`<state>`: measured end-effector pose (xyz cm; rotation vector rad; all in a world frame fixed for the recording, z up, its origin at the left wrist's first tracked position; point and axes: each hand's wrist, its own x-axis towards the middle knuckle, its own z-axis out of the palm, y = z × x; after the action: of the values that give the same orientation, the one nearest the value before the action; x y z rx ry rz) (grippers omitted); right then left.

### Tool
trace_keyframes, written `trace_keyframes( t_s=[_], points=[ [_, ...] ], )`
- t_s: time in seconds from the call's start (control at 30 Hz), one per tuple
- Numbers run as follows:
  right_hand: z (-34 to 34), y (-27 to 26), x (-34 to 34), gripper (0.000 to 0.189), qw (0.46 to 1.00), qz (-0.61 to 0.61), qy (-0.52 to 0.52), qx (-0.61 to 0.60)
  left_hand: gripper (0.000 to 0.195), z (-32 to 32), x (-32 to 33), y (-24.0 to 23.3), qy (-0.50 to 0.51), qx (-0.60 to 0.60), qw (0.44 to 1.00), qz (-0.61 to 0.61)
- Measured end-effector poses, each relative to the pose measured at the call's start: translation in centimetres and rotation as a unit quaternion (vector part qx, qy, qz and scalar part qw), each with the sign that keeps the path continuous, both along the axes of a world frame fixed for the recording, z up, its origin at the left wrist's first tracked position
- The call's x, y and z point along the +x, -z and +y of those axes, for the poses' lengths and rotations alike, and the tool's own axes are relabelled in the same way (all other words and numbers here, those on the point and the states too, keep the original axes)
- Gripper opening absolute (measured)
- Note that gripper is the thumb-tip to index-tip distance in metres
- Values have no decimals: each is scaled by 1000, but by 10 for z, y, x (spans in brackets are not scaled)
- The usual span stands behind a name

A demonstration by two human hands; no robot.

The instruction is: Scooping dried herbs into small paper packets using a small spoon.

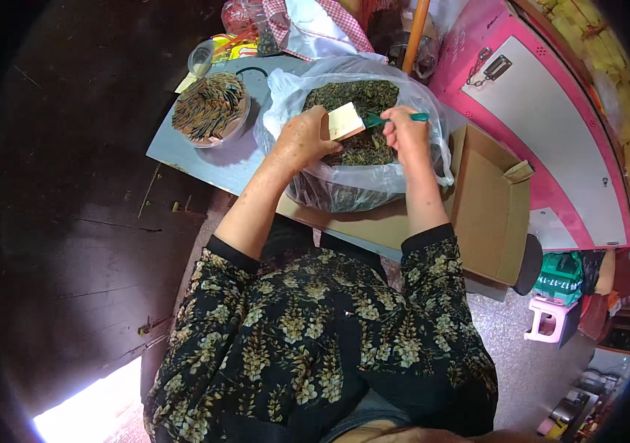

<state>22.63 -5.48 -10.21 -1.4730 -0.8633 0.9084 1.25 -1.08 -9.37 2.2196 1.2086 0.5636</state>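
My left hand (305,138) holds a small cream paper packet (345,122) above a clear plastic bag (348,180), rolled open on the table. Dried, dark green leaf material (359,149) fills the bag. In my right hand (408,133) is a green plastic scoop (373,120); its tip meets the right end of the packet. Whether any leaf lies on the scoop is too small to tell. To the left stands a round clear plastic tub (221,143) packed with many thin brown-edged packets (210,105) on edge.
An open cardboard box (489,216) sits right of the bag, beside a pink and white cabinet (547,127). Behind are a clear cup (201,58), checked cloth (323,27) and an orange pole (416,36). The grey tabletop (182,158) ends near a dark wooden door (88,221); a pink stool (546,318) stands lower right.
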Motion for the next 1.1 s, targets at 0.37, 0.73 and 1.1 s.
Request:
trace_keyframes(
  t_s=[0.37, 0.73, 1.1],
  points=[
    [-8, -22, 26, 19, 989, 104, -8, 108, 57, 2, 1, 4, 5, 9, 1000, -3],
    [0, -17, -4, 17, 983, -2, -175, 54, 57, -1, 3, -1, 0, -6, 1000, 3],
    [-27, -44, 27, 19, 945, -273, -79, 163, 52, -1, 0, 3, -4, 11, 1000, -20]
  ],
)
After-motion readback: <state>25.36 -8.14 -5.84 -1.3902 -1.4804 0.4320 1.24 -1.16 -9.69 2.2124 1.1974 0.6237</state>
